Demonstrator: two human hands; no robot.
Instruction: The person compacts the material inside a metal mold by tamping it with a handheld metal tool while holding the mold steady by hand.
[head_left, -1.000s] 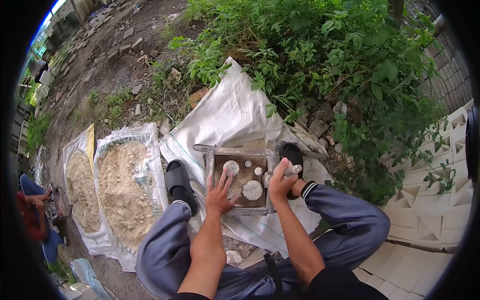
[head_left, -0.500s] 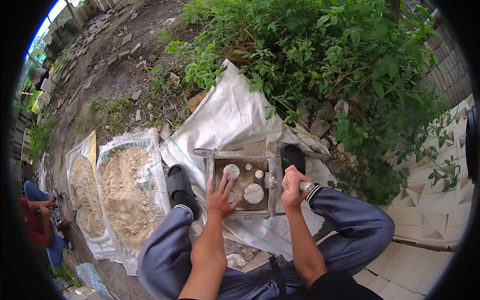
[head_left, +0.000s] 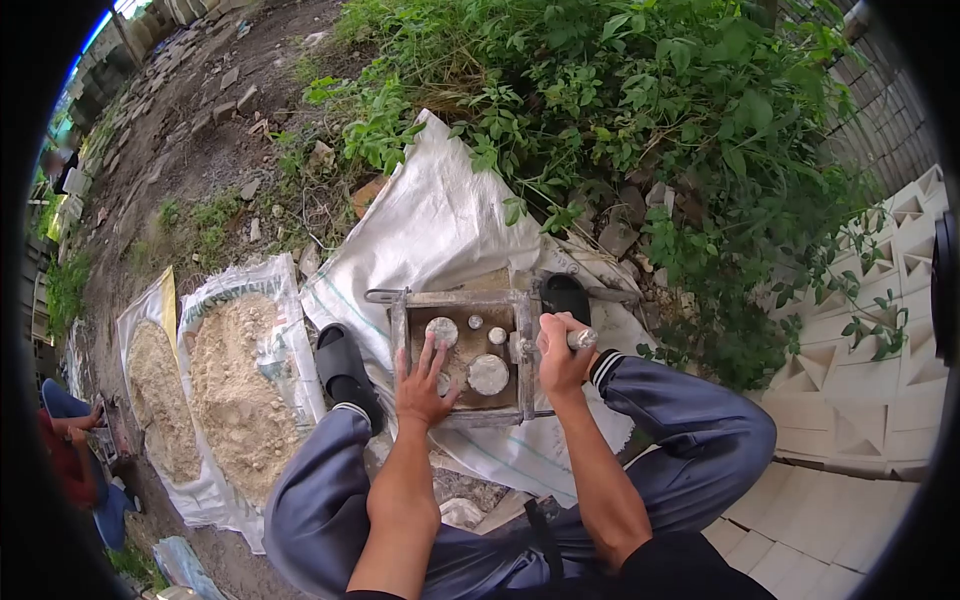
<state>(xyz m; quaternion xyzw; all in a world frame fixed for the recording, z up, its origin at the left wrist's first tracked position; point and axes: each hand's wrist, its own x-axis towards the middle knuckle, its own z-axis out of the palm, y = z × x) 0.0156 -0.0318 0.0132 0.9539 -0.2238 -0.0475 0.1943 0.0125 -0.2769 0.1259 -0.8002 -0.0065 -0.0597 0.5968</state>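
Note:
A square frame mould (head_left: 465, 298) lies between my feet on a white woven sack (head_left: 430, 215). Inside it are several round pale pieces, the largest a disc (head_left: 487, 374) at the lower right. My left hand (head_left: 424, 392) rests with spread fingers over the left part of the mould, its fingertips near another disc (head_left: 442, 331). In my right hand (head_left: 562, 357), closed at the mould's right side, is a short metal tool (head_left: 582, 339) whose rounded end sticks out to the right.
Two sacks bearing sandy powder (head_left: 240, 390) lie at the left. Beyond them, at the far left edge, a person in red (head_left: 65, 455) sits. Green plants (head_left: 600, 110) grow ahead. Pale patterned blocks (head_left: 850, 400) are stacked at the right.
My right hand swung away to the right with the tool, then came back to the mould's right side. My left hand stays spread over the mould. The view has shifted slightly.

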